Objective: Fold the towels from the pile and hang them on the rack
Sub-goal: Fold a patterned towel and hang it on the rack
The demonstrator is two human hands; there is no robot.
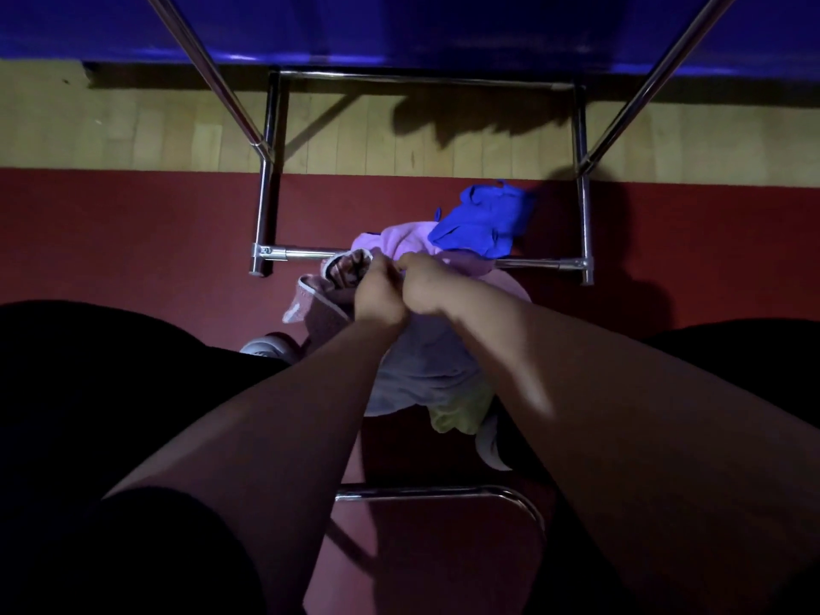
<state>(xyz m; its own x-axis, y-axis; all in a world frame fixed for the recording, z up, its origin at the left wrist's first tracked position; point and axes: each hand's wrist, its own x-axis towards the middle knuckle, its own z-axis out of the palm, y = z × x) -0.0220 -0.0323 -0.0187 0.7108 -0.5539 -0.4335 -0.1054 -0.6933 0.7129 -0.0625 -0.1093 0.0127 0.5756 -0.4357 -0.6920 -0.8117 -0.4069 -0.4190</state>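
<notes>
A pile of towels (399,246) lies on the red floor by the near bar of the chrome rack (270,201). A blue towel (481,221) tops the pile, with a pink one under it. My left hand (377,295) and my right hand (419,284) meet side by side over the pile, each pinching the edge of a pale lilac towel (426,370). That towel hangs down from my fingers toward me. A yellow-green cloth (461,415) shows below it.
The rack's upright poles (643,91) slant up at left and right. A wood floor strip (399,135) and a blue wall lie beyond. A chrome chair frame (443,492) sits under me, and my dark-clothed knees fill both lower sides.
</notes>
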